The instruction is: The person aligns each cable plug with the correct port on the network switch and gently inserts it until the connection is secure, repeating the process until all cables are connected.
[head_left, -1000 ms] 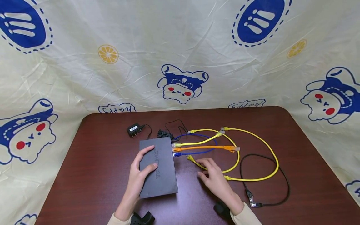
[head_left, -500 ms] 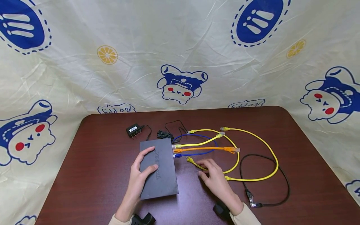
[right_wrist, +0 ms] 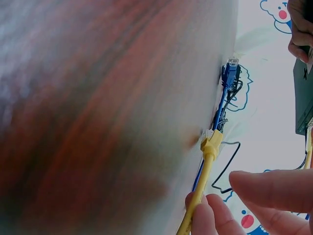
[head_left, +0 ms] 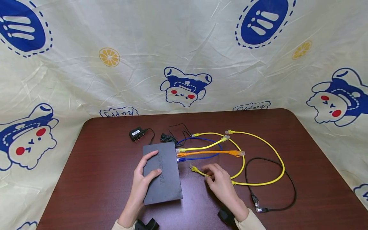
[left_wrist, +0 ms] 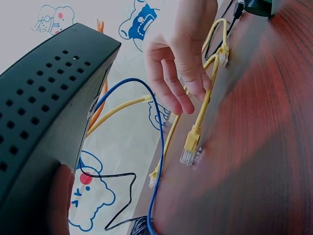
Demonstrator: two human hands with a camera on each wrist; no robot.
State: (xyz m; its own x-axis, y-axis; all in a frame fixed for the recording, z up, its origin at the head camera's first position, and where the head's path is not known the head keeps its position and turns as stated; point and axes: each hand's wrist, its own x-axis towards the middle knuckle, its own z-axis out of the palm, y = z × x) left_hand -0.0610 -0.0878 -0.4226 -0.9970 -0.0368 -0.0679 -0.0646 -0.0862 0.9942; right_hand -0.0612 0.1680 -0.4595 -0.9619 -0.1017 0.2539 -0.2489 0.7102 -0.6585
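My left hand (head_left: 140, 183) grips a black TP-LINK network switch (head_left: 169, 188), its thumb and a finger lying on the top face. A yellow, an orange (head_left: 207, 151) and a blue network cable (head_left: 201, 157) run from the switch's right side. To the right, my right hand (head_left: 220, 182) holds a loose yellow network cable (right_wrist: 209, 159) in its curled fingers, a little behind the plug. That cable's clear plug (left_wrist: 188, 156) points toward the switch, close over the table in the left wrist view. The right index finger or thumb stands off the cable in the right wrist view.
A black power adapter (head_left: 136, 133) and its bundled cord (head_left: 168, 138) lie behind the switch. Another yellow cable (head_left: 283, 161) curves at the right, crossing a black network cable (head_left: 294, 191). The brown table (head_left: 95, 179) ends at a printed cloth (head_left: 138, 80) at the back.
The yellow cable's plug end has shifted slightly toward me and turned, along with a small rightward move of my right hand. My left hand and the switch stay almost where they were.
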